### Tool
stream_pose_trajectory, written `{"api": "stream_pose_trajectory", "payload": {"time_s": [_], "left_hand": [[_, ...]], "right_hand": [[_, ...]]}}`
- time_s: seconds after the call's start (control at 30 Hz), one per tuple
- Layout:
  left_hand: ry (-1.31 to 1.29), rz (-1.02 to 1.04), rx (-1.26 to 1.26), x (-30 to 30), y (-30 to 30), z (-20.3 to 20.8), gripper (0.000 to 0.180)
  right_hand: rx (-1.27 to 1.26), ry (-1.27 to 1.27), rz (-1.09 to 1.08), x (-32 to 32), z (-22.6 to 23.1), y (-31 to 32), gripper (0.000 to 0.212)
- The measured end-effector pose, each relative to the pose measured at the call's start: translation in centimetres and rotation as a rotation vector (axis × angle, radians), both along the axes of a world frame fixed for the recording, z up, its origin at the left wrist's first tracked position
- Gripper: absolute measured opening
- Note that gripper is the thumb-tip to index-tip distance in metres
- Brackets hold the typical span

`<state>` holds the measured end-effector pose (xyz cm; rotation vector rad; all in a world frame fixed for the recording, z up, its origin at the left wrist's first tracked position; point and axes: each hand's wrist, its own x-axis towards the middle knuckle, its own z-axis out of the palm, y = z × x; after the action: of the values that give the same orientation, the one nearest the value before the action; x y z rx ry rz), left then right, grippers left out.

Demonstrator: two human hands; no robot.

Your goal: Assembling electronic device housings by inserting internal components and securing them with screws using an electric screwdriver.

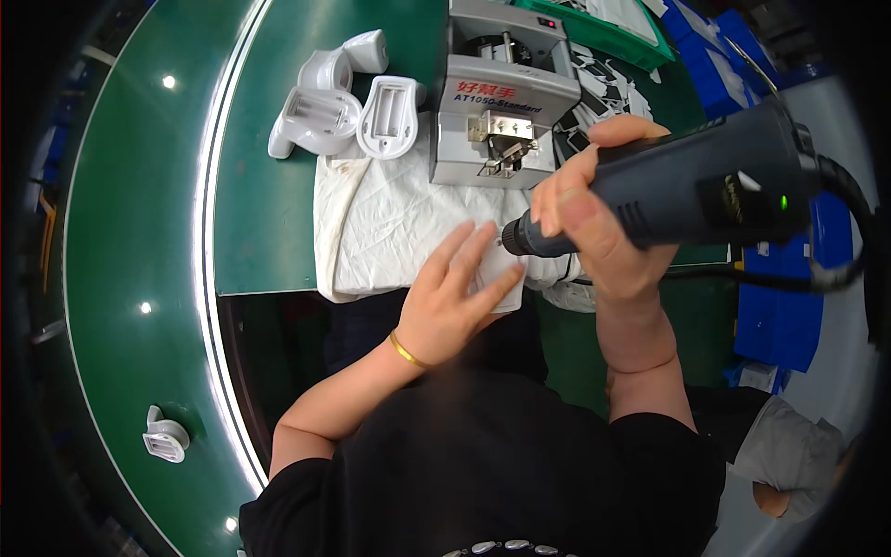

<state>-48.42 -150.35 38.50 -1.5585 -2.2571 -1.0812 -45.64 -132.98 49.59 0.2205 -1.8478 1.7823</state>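
My right hand [603,213] is wrapped round a thick dark grey electric screwdriver [705,186] with a small green light and a black cable. Its tip points left and down onto a white plastic part [509,297] lying on a folded white cloth [380,232]. With fingers extended, my left hand [450,297] steadies that part, thumb on its near right side and fingertips at its far left; much of the part is hidden beneath the hand. Just beyond stands a grey screw feeder [501,102]. Several white plastic housings [388,121] with open battery compartments lie to its left.
A green belt [121,278] with a bright edge strip runs along the left, carrying another white housing [167,441]. White pieces [613,97] and a green tray [650,46] are at the back right. Blue bins [780,320] stand right. Another person's grey clothing [789,455] shows lower right.
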Motion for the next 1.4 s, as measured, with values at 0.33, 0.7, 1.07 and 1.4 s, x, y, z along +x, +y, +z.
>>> {"api": "stream_pose_trajectory", "payload": {"time_s": [0.33,0.7,1.07,1.4], "left_hand": [[0.199,-0.12,-0.26,-3.2,-2.3,4.2,0.021],[-0.648,0.469,0.369,-4.6,-9.3,0.2,0.042],[-0.814,0.56,0.546,-7.2,-11.7,-0.7,0.039],[-0.321,1.077,0.401,-19.0,-15.6,0.3,0.042]], "right_hand": [[-0.21,-0.394,-0.588,3.1,-0.6,17.9,0.034],[0.053,-0.844,-0.739,2.9,-11.8,27.9,0.024],[-0.177,-0.65,-0.291,-1.4,-12.7,28.0,0.026],[0.023,-0.723,-0.639,1.5,-14.9,31.9,0.024]]}}
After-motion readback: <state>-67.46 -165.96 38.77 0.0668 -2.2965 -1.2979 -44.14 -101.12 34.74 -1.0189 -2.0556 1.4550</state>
